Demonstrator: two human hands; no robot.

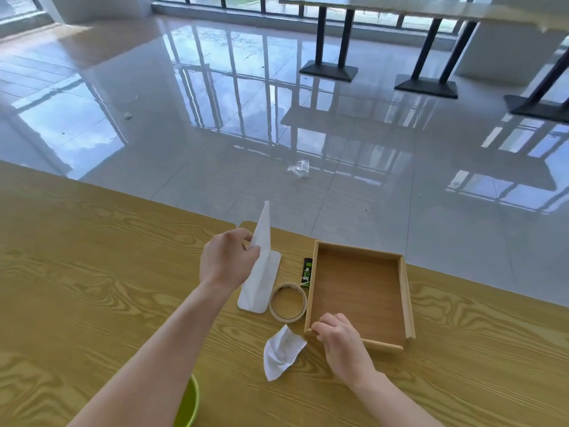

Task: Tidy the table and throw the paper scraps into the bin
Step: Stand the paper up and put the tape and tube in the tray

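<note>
Paper sheet (264, 283), white and long, just left of the wooden tray (358, 250), with the tape roll (286, 318) between the two at the near end. Pinched at its raised part by the left hand (226, 260). Lifted there to a narrow tip pointing up and away, the lower part flat on the table (92, 272). Long axis near-to-far, roughly parallel to the tray's left wall.

Second piece, a crumpled paper scrap (281, 354), off the tray's near-left corner, just beside the right hand (340, 343) and untouched. Longer than wide, with its narrow end toward the near side.

Right hand curled over the tray's near wall at that corner, gripping it. Hands apart, one on each thing.

Green bin (192, 402) well to the near-left of the tray, at the lower edge of view beside the left forearm, with only part of its rim showing.

Probably next: a swing of the sheet back and to the near-left, toward the bin, easiest for the left hand as the nearer one. Scrap closer to the right hand, but across from the bin.

Black-and-green packet (307, 272) against the tray's left wall, beyond the tape roll.
</note>
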